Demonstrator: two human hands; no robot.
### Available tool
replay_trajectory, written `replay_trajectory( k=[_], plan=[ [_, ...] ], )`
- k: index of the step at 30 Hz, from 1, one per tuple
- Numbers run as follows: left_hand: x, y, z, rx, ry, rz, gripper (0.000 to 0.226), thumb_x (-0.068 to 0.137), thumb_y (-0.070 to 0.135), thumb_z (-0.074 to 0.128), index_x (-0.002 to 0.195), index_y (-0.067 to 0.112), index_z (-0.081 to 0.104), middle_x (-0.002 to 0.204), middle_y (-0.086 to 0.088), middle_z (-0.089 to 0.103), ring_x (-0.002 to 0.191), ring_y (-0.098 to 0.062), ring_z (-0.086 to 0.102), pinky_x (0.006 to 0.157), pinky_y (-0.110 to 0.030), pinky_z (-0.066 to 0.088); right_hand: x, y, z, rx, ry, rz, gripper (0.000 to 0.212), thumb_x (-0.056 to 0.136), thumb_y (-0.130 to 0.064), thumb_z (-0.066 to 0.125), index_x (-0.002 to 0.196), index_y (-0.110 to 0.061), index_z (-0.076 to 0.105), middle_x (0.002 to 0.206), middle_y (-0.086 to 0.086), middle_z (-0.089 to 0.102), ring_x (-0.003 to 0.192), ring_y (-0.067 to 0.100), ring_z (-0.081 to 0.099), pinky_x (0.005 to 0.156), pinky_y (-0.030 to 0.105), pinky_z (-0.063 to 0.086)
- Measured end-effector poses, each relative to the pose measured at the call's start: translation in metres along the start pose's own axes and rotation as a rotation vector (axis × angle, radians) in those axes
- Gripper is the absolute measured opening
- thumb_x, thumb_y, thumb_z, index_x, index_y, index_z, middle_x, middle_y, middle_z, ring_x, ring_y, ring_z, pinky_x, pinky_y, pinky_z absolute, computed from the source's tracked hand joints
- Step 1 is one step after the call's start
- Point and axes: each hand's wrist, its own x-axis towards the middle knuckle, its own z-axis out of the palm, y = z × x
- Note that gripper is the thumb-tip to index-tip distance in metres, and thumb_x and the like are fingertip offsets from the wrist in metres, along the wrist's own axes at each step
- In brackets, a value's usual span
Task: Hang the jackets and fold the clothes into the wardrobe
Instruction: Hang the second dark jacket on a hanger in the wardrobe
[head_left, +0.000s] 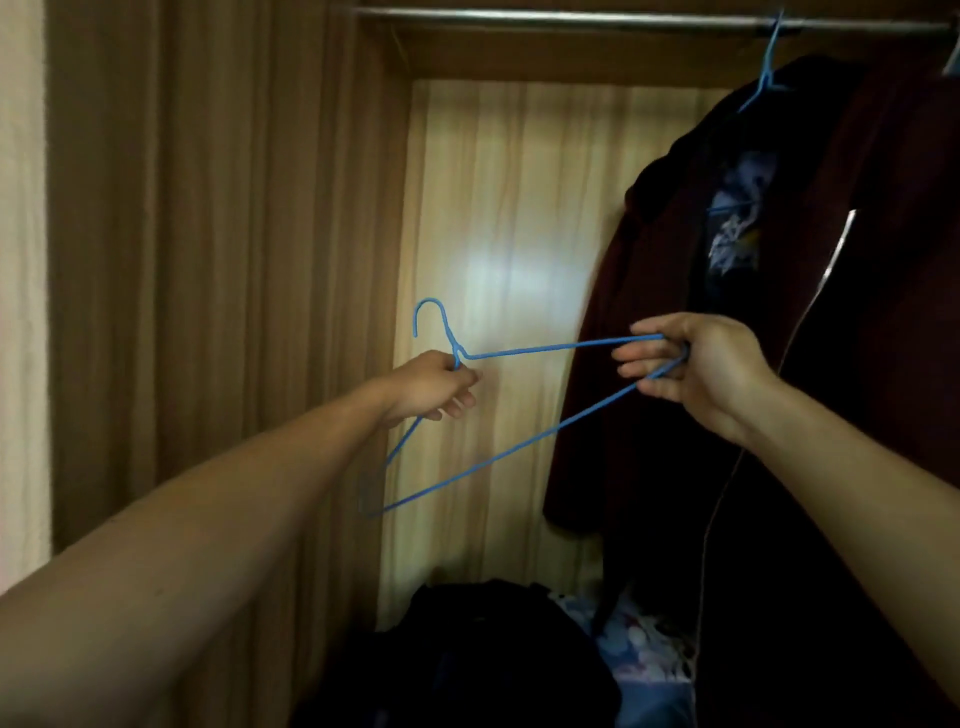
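Note:
An empty blue wire hanger (524, 447) is held out in front of the open wardrobe, tilted, its hook pointing up at the left. My left hand (434, 387) grips it at the neck just under the hook. My right hand (691, 366) pinches its right shoulder corner between fingers and thumb. A dark maroon jacket (649, 322) hangs at the right on another blue hanger (768, 73), hooked over the metal rail (571, 18).
The wardrobe's brown side wall (234, 260) stands at the left and its pale back panel (493, 234) is behind the hanger. Dark clothes (483, 649) and a blue patterned cloth (644, 654) lie on the wardrobe floor. A thin cord (727, 488) hangs by the jacket.

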Motion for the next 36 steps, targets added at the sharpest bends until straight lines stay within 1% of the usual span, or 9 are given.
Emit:
replay_trajectory(
  k=[3,7,10,14,19,22,25,31,36],
  plan=[
    [0.002,-0.016,0.017,-0.087,0.058,0.005,0.017,0.101,0.031,0.057,0.093,0.016,0.059,0.075,-0.003,0.058,0.051,-0.014,0.045,0.048,-0.023,0.035,0.008,0.068,-0.011,-0.179,0.060,-0.009,0.028,0.105,-0.012,0.036,0.106,-0.007,0.063,0.077,0.011,0.066,0.055,0.018,0.061,0.042,0.025,0.049],
    [-0.001,-0.035,0.038,-0.049,-0.017,-0.020,0.019,0.101,0.030,0.058,0.094,0.014,0.066,0.074,-0.004,0.046,0.052,-0.015,0.034,0.050,-0.026,0.028,0.014,0.151,-0.031,-0.760,-0.053,-0.183,0.027,0.106,-0.025,0.049,0.094,-0.011,0.068,0.072,0.002,0.062,0.064,0.014,0.056,0.061,0.031,0.045],
    [-0.007,-0.051,0.054,-0.032,-0.045,-0.077,0.026,0.101,0.036,0.058,0.096,0.013,0.069,0.071,0.000,0.046,0.052,-0.013,0.033,0.051,-0.026,0.026,0.017,0.196,-0.040,-0.907,-0.193,-0.177,0.035,0.108,-0.031,0.045,0.096,-0.007,0.068,0.082,0.010,0.068,0.077,0.025,0.063,0.074,0.038,0.049],
    [-0.016,-0.078,0.076,-0.007,-0.096,-0.162,0.033,0.103,0.041,0.054,0.093,0.013,0.070,0.065,0.001,0.043,0.047,-0.012,0.029,0.049,-0.025,0.023,0.014,0.257,-0.036,-1.043,-0.415,-0.079,0.038,0.109,-0.031,0.039,0.089,-0.006,0.059,0.081,0.009,0.061,0.077,0.028,0.059,0.070,0.038,0.045],
    [-0.033,-0.116,0.097,0.085,-0.102,-0.245,0.034,0.103,0.039,0.054,0.084,0.016,0.070,0.061,0.002,0.044,0.050,-0.014,0.031,0.051,-0.027,0.026,-0.001,0.323,-0.015,-1.043,-0.600,0.000,0.034,0.109,-0.035,0.040,0.081,-0.018,0.052,0.088,0.007,0.062,0.088,0.029,0.062,0.074,0.037,0.048],
    [-0.049,-0.136,0.109,0.183,-0.067,-0.247,0.033,0.104,0.028,0.054,0.075,0.016,0.067,0.061,0.003,0.049,0.053,-0.011,0.043,0.054,-0.025,0.037,-0.006,0.375,-0.004,-1.129,-0.646,0.113,0.052,0.102,-0.052,0.048,0.125,-0.006,0.057,0.126,0.018,0.062,0.119,0.036,0.059,0.098,0.043,0.049],
    [-0.064,-0.153,0.118,0.260,-0.050,-0.262,0.026,0.103,0.015,0.054,0.081,0.008,0.066,0.065,-0.001,0.052,0.057,-0.010,0.044,0.056,-0.018,0.038,-0.016,0.419,0.005,-1.149,-0.665,0.315,0.089,0.097,-0.056,0.056,0.157,0.000,0.020,0.160,0.025,0.030,0.142,0.040,0.040,0.113,0.046,0.039],
    [-0.085,-0.176,0.129,0.216,0.010,-0.305,0.028,0.101,0.022,0.059,0.075,0.015,0.066,0.068,0.000,0.058,0.066,-0.012,0.050,0.067,-0.032,0.041,-0.004,0.416,0.025,-0.891,-0.382,0.238,0.040,0.096,-0.016,0.054,0.133,-0.002,0.049,0.123,0.027,0.062,0.109,0.044,0.061,0.092,0.048,0.053],
    [-0.076,-0.174,0.147,0.102,0.103,-0.266,0.031,0.102,0.029,0.057,0.073,0.024,0.066,0.072,-0.004,0.058,0.068,-0.016,0.052,0.070,-0.040,0.048,0.005,0.323,0.049,-0.536,-0.488,0.116,0.034,0.099,-0.016,0.048,0.130,-0.028,0.058,0.110,0.002,0.067,0.099,0.023,0.065,0.086,0.036,0.054]
  ],
)
